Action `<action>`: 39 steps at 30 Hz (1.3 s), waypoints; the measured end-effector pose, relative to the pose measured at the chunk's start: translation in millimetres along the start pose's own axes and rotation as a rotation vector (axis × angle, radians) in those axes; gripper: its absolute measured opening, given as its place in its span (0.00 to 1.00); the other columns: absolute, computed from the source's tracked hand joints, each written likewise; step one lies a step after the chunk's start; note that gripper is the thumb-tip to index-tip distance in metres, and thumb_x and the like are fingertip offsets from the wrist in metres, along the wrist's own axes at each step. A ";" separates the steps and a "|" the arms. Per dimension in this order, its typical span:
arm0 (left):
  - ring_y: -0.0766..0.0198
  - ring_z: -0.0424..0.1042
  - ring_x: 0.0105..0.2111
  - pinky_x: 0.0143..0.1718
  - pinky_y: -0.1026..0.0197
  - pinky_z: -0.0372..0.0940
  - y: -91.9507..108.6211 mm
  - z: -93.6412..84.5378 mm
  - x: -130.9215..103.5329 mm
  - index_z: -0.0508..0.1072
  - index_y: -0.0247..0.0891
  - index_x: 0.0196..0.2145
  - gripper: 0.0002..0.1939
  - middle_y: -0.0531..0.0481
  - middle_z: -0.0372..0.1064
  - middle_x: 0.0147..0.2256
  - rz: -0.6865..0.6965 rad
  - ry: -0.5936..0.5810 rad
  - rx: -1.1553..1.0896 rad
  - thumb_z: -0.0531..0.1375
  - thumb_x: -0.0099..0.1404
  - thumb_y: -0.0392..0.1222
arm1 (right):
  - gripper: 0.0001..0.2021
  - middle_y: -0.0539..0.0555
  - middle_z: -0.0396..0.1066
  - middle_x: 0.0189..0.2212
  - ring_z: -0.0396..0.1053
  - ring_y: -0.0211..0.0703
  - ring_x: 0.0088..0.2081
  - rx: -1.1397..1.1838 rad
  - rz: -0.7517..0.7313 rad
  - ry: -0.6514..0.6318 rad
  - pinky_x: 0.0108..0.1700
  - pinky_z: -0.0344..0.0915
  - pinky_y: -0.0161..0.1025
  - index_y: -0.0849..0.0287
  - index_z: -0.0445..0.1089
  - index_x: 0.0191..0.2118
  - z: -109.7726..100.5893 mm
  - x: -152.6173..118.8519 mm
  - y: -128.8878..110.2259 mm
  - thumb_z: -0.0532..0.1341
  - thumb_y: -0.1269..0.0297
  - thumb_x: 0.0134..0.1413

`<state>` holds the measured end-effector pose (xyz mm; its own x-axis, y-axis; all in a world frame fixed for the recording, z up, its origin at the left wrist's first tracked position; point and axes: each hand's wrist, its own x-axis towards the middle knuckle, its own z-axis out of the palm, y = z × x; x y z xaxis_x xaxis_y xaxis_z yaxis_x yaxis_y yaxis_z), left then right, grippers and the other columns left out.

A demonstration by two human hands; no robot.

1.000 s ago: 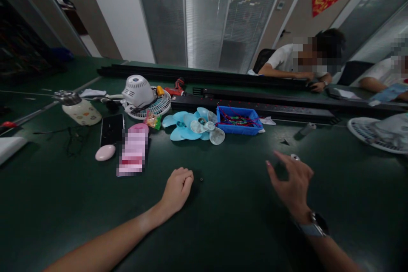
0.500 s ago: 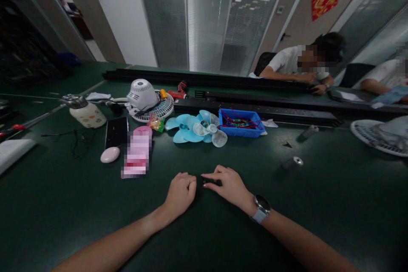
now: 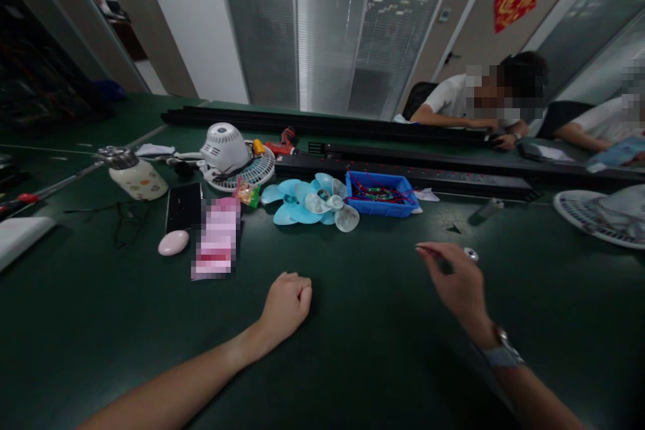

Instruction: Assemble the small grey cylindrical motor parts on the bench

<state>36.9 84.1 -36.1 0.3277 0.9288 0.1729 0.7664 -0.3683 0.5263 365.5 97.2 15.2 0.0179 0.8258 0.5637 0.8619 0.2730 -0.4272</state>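
On the dark green table my left hand (image 3: 288, 302) rests as a closed fist; its palm and anything inside are hidden. My right hand (image 3: 456, 275) is raised over the table at the right, thumb and fingertips brought together in a pinch. Whatever lies between those fingertips is too small and dark to make out. Just behind the right hand is a small metal cylinder (image 3: 471, 254), mostly covered by it. A second dark cylinder (image 3: 486, 212) with a silvery end stands farther back, near a small dark triangular piece (image 3: 454, 228).
Blue fan blades (image 3: 302, 201) lie beside a blue bin (image 3: 408, 205) of wires. A white fan (image 3: 224, 151), red power drill (image 3: 287, 141), phone (image 3: 184, 208), pink oval object (image 3: 174, 243) and bottle (image 3: 138, 178) are leftward. Long black rails (image 3: 403, 171) cross behind; people sit beyond.
My right hand has moved right and up from beside the left fist to near the metal cylinder, its fingers closing together. The small dark piece between its fingers no longer shows on the table.
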 end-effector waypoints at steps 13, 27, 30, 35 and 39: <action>0.64 0.62 0.23 0.34 0.60 0.54 -0.3 0.6 1.2 0.57 0.38 0.17 0.16 0.54 0.57 0.18 0.002 -0.004 -0.012 0.46 0.63 0.33 | 0.24 0.55 0.77 0.39 0.73 0.53 0.36 -0.411 0.423 0.057 0.33 0.63 0.44 0.52 0.75 0.43 -39.4 -24.0 99.1 0.50 0.42 0.57; 0.64 0.63 0.25 0.35 0.60 0.53 -0.2 -0.6 -0.5 0.58 0.38 0.19 0.16 0.54 0.60 0.20 0.001 -0.012 -0.030 0.46 0.64 0.34 | 0.21 0.56 0.78 0.37 0.75 0.48 0.38 -0.341 0.323 0.128 0.37 0.64 0.40 0.54 0.74 0.43 -30.5 -15.6 100.6 0.52 0.46 0.59; 0.64 0.63 0.26 0.35 0.60 0.53 -0.3 -0.9 -0.5 0.59 0.38 0.20 0.16 0.54 0.60 0.21 0.004 -0.021 -0.041 0.46 0.64 0.34 | 0.21 0.56 0.78 0.37 0.75 0.49 0.37 -0.337 0.316 0.132 0.36 0.64 0.40 0.55 0.74 0.43 -29.2 -15.9 101.7 0.52 0.47 0.59; 0.64 0.64 0.27 0.35 0.59 0.52 1.9 -2.8 0.8 0.59 0.38 0.20 0.15 0.54 0.61 0.21 -0.002 -0.034 -0.064 0.46 0.64 0.34 | 0.20 0.57 0.77 0.38 0.75 0.49 0.36 -0.310 0.321 0.103 0.36 0.64 0.40 0.54 0.73 0.43 -25.6 -18.4 104.3 0.52 0.46 0.60; 0.63 0.65 0.27 0.36 0.59 0.53 2.2 -4.2 0.5 0.61 0.38 0.21 0.15 0.54 0.63 0.22 -0.008 -0.043 -0.091 0.47 0.65 0.34 | 0.24 0.60 0.77 0.38 0.75 0.51 0.35 -0.328 0.328 0.093 0.34 0.64 0.41 0.56 0.71 0.44 -21.2 -23.6 109.7 0.48 0.43 0.62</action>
<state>36.5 83.9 -31.4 0.3466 0.9285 0.1332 0.7161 -0.3536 0.6017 470.4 97.2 -30.0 0.3486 0.7904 0.5037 0.9174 -0.1776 -0.3563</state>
